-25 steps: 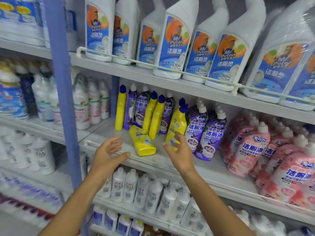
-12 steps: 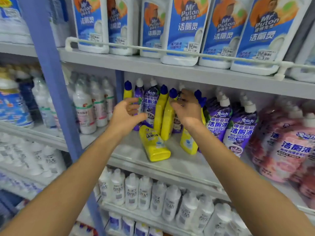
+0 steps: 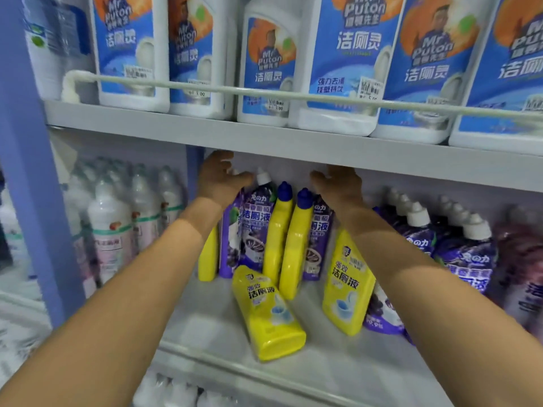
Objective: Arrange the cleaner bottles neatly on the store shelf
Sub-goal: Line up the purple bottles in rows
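Head view: my left hand and right hand, at the bottle necks half a second ago, have pushed on to the back row under the upper shelf. Left fingers are loosely spread and hold nothing, thumb near the purple bottle; my right fingers are hidden, so I cannot tell their state. Between my arms, the fallen yellow bottle lies untouched near the shelf's front. I judge I am straightening the rear first, with that bottle left to stand up.
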### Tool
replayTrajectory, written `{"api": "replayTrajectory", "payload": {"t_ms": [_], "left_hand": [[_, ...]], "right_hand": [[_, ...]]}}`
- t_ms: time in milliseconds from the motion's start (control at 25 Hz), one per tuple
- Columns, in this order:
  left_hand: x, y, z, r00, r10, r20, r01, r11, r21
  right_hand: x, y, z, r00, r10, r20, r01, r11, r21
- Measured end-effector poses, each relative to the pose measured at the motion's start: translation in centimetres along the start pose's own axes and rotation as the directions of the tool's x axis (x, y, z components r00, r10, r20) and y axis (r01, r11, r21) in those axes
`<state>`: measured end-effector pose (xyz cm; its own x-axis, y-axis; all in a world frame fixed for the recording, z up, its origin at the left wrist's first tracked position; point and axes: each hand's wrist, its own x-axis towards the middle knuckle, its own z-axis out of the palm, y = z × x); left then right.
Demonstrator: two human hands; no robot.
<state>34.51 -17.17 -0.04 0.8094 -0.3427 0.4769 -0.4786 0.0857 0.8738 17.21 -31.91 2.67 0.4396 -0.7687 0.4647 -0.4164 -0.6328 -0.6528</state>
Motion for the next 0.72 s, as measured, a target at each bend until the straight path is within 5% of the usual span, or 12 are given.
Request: {"api": "replayTrajectory", "payload": {"t_ms": [160,440,560,720], "left_hand": [[1.7,-0.8,1.7,0.999,0.003,0.034,-0.005,0.998,0.059],[0.7,-3.0,1.0,0.935,0.352,-0.028,-0.312,0.861,0.401],[0.0,-1.8,0.6,0.941,0.330,0.074,-0.318,0.790,0.525],[-1.4,-0.2,-0.2,0.966,0.255,0.043,-0.236,0.805,0.544]], "right_hand": [[1.4,1.1,1.8,1.000,0.001,-0.024,-0.004,0.993,-0.120],[1.4,1.7,2.1,0.999,-0.046,0.029,0.051,0.976,-0.211],[0.7,1.1,1.3,0.995,-0.053,0.083,0.077,0.941,-0.329],[-1.1,0.5,0.2,0.995,-0.036,0.096,0.068,0.935,-0.347]]}}
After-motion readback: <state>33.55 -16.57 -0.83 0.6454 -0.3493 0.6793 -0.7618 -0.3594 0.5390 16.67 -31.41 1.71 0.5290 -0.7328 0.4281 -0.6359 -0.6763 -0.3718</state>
